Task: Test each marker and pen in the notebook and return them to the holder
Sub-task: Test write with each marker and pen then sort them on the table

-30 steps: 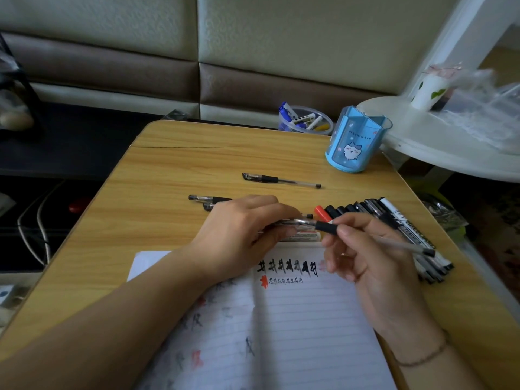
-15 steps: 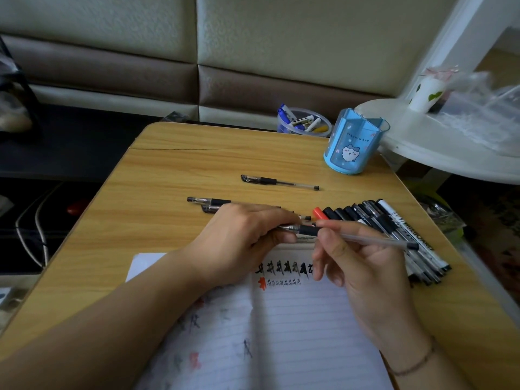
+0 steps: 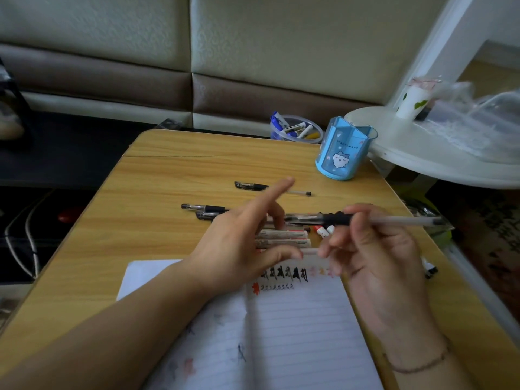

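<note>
That gel pen (image 3: 365, 220) you've got is about as light as things get: a thin, stiff plastic barrel, clear and probably slick along the back half, with a black rubber sleeve up front. Your right hand (image 3: 377, 257) is pinching it right at that sleeve, fingers curled round it, which is the best place to hold it since the rubber won't slide. The pen lies roughly level, its tail sticking out past the right side of your fingers and its front end pointing left toward your other hand.

Your left hand (image 3: 242, 243) looks open, index finger pointing up and away, thumb stretched out low. The front end of the pen seems to sit right behind those spread fingers, just beside or touching them, but it's blurry there and I can't tell if a cap is on or if anything's pinched.

The notebook (image 3: 281, 333) lies directly under both wrists, with test scribbles just below your fingertips. The loose markers (image 3: 284, 239) are tucked under and just beyond your left fingers, and a couple of other pens (image 3: 205, 211) lie past them. The blue holder (image 3: 343, 153) is well beyond your right fingers, up at the far edge of the table (image 3: 157, 209).

Judging from this, you're still prepping the pen. Go easy on the tip, it's the one fragile bit.
</note>
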